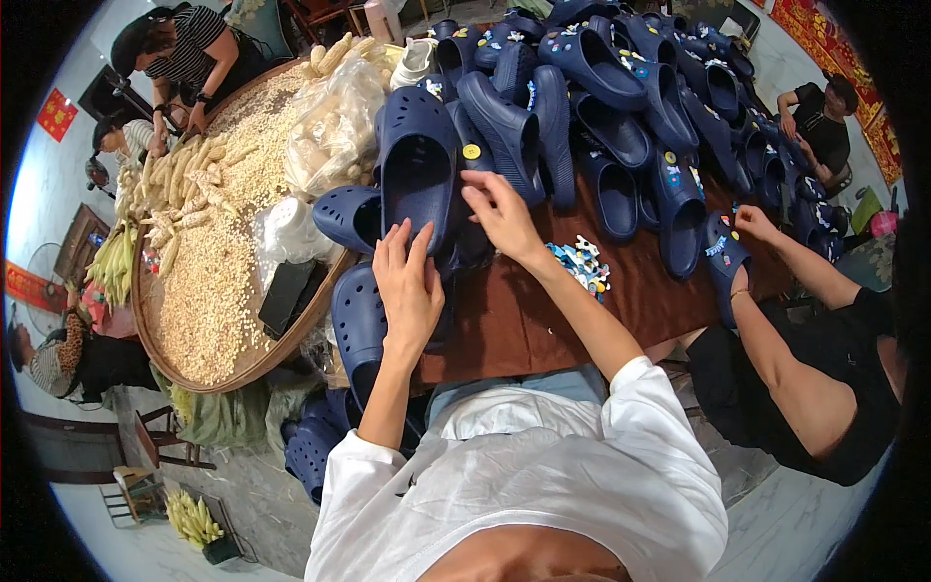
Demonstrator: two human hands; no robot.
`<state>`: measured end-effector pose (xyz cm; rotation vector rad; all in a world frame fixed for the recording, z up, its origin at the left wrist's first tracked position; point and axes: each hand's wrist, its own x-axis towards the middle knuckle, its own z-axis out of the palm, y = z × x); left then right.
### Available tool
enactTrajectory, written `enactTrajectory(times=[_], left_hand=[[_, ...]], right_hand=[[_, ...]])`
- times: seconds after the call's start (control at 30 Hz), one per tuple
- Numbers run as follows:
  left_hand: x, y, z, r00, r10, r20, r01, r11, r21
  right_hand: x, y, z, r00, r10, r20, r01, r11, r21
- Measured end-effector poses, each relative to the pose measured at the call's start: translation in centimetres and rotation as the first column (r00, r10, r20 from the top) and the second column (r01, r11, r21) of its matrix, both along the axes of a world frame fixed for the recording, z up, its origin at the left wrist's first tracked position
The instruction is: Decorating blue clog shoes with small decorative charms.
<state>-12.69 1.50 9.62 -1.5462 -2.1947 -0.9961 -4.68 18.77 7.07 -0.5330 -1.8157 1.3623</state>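
A navy foam clog (419, 126) lies in front of me on a heap of others, toe pointing away. My left hand (407, 289) rests its fingertips at the clog's heel end, with the fingers stretched out. Just right of the clog, my right hand (504, 221) is spread, thumb and fingers apart, with nothing seen between them. A round yellow button-like charm (471, 152) sits on another clog beyond the right fingertips. Small colourful shoe charms (582, 266) lie in a pile right of my right forearm. Another navy clog (359, 325) is left of my left wrist.
Many navy clogs (611, 126), several with charms, cover the far side of the brown-covered table (514, 325). At left stands a round tray (184, 386) of corn kernels, with a plastic bag (335, 131) and black phone-like object (288, 296). A co-worker's hand (756, 223) is beside a clog at right.
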Motion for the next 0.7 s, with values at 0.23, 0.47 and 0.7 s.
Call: enactTrajectory(times=[0.23, 0.47, 0.7], left_hand=[[-0.1, 0.2, -0.2, 1.0, -0.013, -0.008, 0.013, 0.999, 0.043], [1.2, 0.1, -0.3, 1.0, 0.008, -0.003, -0.007, 0.995, 0.102], [0.6, 0.0, -1.7, 1.0, 0.017, 0.018, -0.019, 0.996, 0.092]], right_hand=[[6.7, 3.8, -4.2, 0.892, -0.453, -0.009, 0.448, 0.879, 0.165], [7.1, 11.7, -11.2, 0.65, -0.712, 0.265, 0.498, 0.663, 0.559], [6.4, 13.6, -11.6, 0.684, -0.625, 0.376, 0.46, 0.77, 0.443]])
